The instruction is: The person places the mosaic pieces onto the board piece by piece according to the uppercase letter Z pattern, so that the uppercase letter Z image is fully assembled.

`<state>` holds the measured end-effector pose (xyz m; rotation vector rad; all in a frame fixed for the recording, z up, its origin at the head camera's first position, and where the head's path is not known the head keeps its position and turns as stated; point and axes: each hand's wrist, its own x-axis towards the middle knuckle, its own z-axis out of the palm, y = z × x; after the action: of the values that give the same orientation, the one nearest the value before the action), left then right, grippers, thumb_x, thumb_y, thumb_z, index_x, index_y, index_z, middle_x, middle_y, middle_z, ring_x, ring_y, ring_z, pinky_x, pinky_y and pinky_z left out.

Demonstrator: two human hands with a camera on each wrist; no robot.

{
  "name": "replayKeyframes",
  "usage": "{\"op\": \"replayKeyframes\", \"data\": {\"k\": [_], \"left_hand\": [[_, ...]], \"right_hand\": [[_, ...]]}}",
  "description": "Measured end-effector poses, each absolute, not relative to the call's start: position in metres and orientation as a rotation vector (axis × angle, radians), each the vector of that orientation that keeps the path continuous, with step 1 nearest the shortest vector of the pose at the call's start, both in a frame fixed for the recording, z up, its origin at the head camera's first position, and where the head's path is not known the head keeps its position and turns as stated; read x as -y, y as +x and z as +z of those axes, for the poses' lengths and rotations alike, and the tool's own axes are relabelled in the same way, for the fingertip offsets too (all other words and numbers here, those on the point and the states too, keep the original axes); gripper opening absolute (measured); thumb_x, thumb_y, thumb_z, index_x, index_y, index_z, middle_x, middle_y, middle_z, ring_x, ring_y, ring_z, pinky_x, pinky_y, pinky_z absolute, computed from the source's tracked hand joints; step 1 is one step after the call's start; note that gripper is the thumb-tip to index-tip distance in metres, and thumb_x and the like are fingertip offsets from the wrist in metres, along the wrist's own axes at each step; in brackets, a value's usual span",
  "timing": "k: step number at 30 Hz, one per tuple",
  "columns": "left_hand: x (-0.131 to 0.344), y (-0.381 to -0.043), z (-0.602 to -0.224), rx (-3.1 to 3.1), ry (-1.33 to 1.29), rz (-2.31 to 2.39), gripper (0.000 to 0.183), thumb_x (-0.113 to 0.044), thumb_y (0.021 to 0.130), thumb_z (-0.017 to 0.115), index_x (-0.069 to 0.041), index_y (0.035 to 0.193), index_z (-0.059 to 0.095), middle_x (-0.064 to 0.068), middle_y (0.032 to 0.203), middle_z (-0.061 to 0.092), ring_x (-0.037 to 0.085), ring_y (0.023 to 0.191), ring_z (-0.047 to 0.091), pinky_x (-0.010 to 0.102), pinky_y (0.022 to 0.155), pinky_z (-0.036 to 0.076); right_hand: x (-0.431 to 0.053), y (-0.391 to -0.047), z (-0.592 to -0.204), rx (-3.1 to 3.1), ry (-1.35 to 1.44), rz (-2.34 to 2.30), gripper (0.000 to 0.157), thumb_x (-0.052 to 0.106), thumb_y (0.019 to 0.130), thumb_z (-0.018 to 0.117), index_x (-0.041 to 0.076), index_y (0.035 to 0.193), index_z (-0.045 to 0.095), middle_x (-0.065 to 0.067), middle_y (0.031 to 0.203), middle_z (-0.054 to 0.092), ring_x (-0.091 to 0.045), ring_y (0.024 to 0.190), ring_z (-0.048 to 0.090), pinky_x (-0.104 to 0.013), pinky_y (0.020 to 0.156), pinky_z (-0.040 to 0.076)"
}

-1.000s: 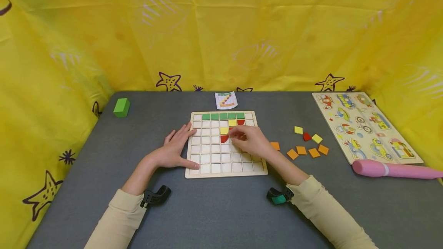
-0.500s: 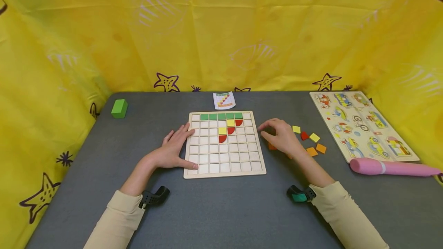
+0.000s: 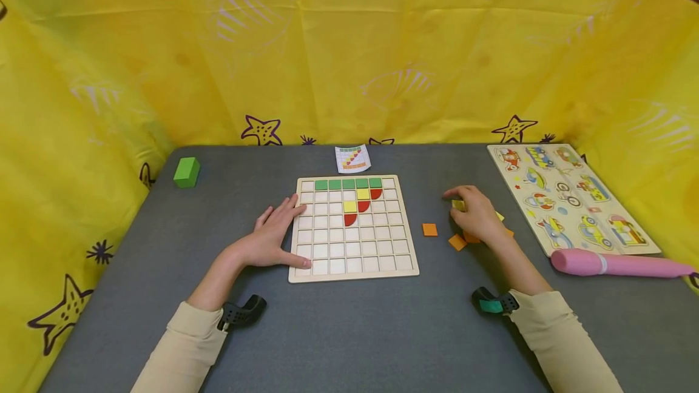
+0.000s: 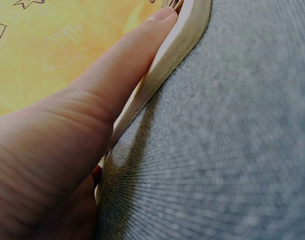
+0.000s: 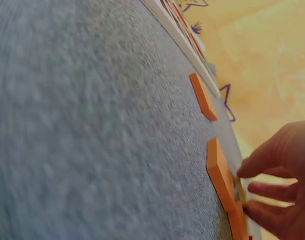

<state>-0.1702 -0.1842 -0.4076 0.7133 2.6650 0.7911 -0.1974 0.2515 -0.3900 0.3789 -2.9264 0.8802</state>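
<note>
A wooden grid board lies on the table, with green square tiles in its top row. Below them, yellow squares and red quarter-round tiles step down diagonally to the left. My left hand rests along the board's left side with fingers spread; its thumb lies on the rim in the left wrist view. To the right of the board, my right hand pinches a yellow square tile between thumb and fingertips. That hand partly covers the loose tiles under it.
Orange square tiles lie right of the board. A small pattern card sits behind it. A green block is at the back left. Far right are a picture puzzle board and a pink cylindrical object.
My right hand has left the grid and moved right to the loose tiles, uncovering a red tile in the grid. The yellow tile there has shifted slightly left. My left hand stays put.
</note>
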Motion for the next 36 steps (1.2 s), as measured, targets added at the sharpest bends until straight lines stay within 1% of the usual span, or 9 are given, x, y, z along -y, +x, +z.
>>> {"op": "replayKeyframes", "data": {"k": [4,8,12,17,19,25,30,36], "left_hand": [[0.184,-0.170,-0.407,-2.664,0.708,0.777,0.118,-0.060,0.070,0.080,-0.005,0.155,0.018,0.015,0.163,-0.002,0.033,0.148,-0.004,0.055,0.112,-0.004],[0.184,-0.171,-0.407,-2.665,0.709,0.768,0.118,-0.060,0.070,0.080,-0.006,0.155,0.018,0.015,0.163,-0.003,0.032,0.148,-0.004,0.055,0.112,-0.004],[0.185,-0.171,-0.407,-2.667,0.719,0.782,0.118,-0.061,0.070,0.079,-0.005,0.155,0.019,0.016,0.162,-0.002,0.034,0.148,-0.004,0.057,0.112,-0.004],[0.185,-0.171,-0.408,-2.670,0.734,0.796,0.116,-0.059,0.071,0.080,-0.003,0.154,0.020,0.019,0.162,0.000,0.036,0.148,-0.003,0.058,0.111,-0.003],[0.185,-0.170,-0.407,-2.672,0.727,0.790,0.116,-0.059,0.071,0.080,-0.004,0.154,0.020,0.018,0.162,-0.001,0.035,0.148,-0.003,0.057,0.112,-0.003],[0.184,-0.171,-0.408,-2.671,0.740,0.788,0.114,-0.058,0.073,0.079,-0.004,0.154,0.019,0.018,0.162,-0.001,0.034,0.148,-0.004,0.058,0.112,-0.003],[0.184,-0.170,-0.407,-2.667,0.735,0.791,0.115,-0.058,0.072,0.079,-0.004,0.154,0.020,0.018,0.162,0.000,0.034,0.148,-0.004,0.058,0.112,-0.003],[0.185,-0.170,-0.407,-2.670,0.732,0.785,0.115,-0.058,0.072,0.079,-0.004,0.154,0.020,0.018,0.162,0.000,0.034,0.148,-0.004,0.058,0.112,-0.003]], "right_hand": [[-0.246,-0.198,-0.392,2.926,0.422,0.907,0.032,-0.002,0.086,0.063,-0.004,0.117,0.063,-0.029,0.125,0.053,-0.043,0.111,0.052,-0.057,0.095,0.039],[-0.241,-0.198,-0.393,2.915,0.435,0.944,0.032,0.003,0.087,0.069,-0.003,0.117,0.064,-0.025,0.115,0.059,-0.039,0.102,0.058,-0.053,0.090,0.046],[-0.238,-0.198,-0.394,2.904,0.457,1.035,0.033,0.006,0.086,0.072,-0.003,0.117,0.064,-0.022,0.111,0.064,-0.036,0.099,0.061,-0.049,0.086,0.050],[-0.236,-0.199,-0.398,2.896,0.483,1.139,0.032,0.002,0.086,0.071,-0.001,0.118,0.065,-0.019,0.112,0.065,-0.032,0.099,0.063,-0.046,0.086,0.052],[-0.234,-0.200,-0.400,2.889,0.493,1.150,0.031,0.002,0.086,0.071,0.000,0.117,0.066,-0.018,0.110,0.066,-0.029,0.097,0.063,-0.043,0.085,0.052],[-0.231,-0.200,-0.401,2.886,0.459,1.118,0.032,0.011,0.085,0.076,0.002,0.115,0.067,-0.013,0.104,0.067,-0.025,0.092,0.061,-0.039,0.081,0.052],[-0.230,-0.200,-0.401,2.898,0.455,1.063,0.032,0.014,0.084,0.077,0.004,0.113,0.069,-0.010,0.098,0.067,-0.023,0.087,0.060,-0.035,0.076,0.049],[-0.219,-0.200,-0.397,2.887,0.476,1.154,0.031,0.021,0.084,0.079,0.009,0.112,0.071,-0.006,0.095,0.067,-0.018,0.084,0.060,-0.028,0.070,0.048]]}}
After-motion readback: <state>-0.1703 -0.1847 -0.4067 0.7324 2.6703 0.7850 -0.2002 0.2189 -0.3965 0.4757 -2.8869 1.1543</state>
